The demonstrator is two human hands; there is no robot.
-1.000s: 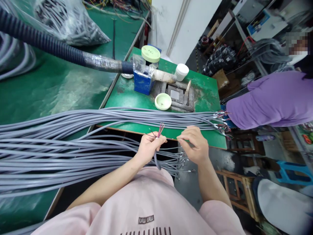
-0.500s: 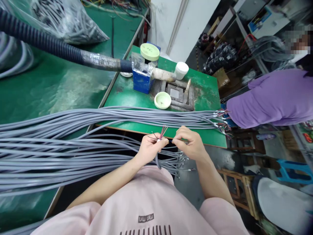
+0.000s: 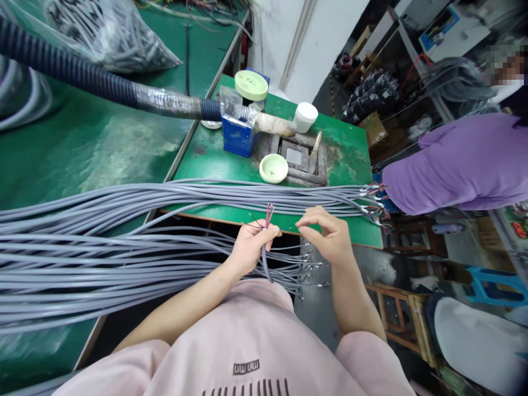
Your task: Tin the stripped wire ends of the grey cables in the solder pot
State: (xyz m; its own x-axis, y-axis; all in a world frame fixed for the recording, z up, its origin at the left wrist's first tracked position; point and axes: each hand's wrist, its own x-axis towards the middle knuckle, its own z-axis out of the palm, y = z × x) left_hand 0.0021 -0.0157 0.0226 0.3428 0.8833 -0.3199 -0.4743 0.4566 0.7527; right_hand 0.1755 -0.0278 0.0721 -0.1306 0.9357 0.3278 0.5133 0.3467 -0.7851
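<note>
My left hand (image 3: 252, 246) is closed on the stripped end of a grey cable (image 3: 265, 264). Thin coloured wires (image 3: 269, 213), reddish and dark, fan out above its thumb, and one dark wire bends off to the left. To the right, my right hand (image 3: 328, 234) is apart from the wires, with a gap between thumb and forefinger and nothing visible in it. Below and left of the hands lies a bundle of grey cables (image 3: 144, 275), its wired ends hanging past the bench edge. A second bundle of grey cables (image 3: 247, 192) crosses the green bench just beyond the hands.
On the green bench (image 3: 346, 157) stand a blue box (image 3: 238, 137), a shallow pale green dish (image 3: 273, 168), a white tub (image 3: 306, 117) and a square metal pot (image 3: 295, 155). A ribbed hose (image 3: 103, 91) reaches over. A person in a purple top (image 3: 462, 162) is at the right.
My right hand has let go of the dark wire, its thumb and forefinger parting as it moves slightly right. The wires in my left hand stand more upright.
</note>
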